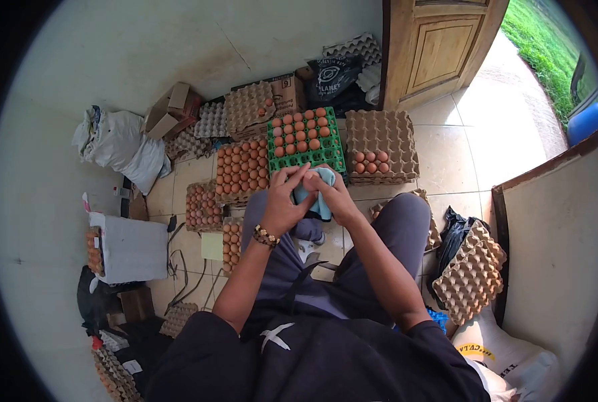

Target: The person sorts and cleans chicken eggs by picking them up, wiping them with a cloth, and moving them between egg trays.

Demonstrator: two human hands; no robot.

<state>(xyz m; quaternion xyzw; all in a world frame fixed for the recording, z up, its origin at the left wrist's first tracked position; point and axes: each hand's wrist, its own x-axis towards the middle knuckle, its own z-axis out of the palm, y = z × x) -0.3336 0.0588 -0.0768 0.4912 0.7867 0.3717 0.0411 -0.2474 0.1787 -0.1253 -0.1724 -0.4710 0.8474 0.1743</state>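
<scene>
Both hands meet above my lap. My right hand [335, 196] is closed around a light blue cloth [324, 177], which bunches up between the palms and hangs below the fingers. My left hand [287, 199], with a beaded bracelet at its wrist, has its fingers bent in against the cloth. What lies between the fingertips is mostly covered, and I cannot make it out. Just beyond the hands stands a green plastic egg tray [340, 149] with rows of brown eggs [300, 127]; its nearest row of cups holds none.
To the right, a stack of cardboard trays [383, 137] carries several eggs. Full egg trays [242, 167] stand on the left. A white box [135, 246], sacks [115, 144] and loose straps lie farther left. More trays [471, 275] lean at right, near the open wooden door [444, 50].
</scene>
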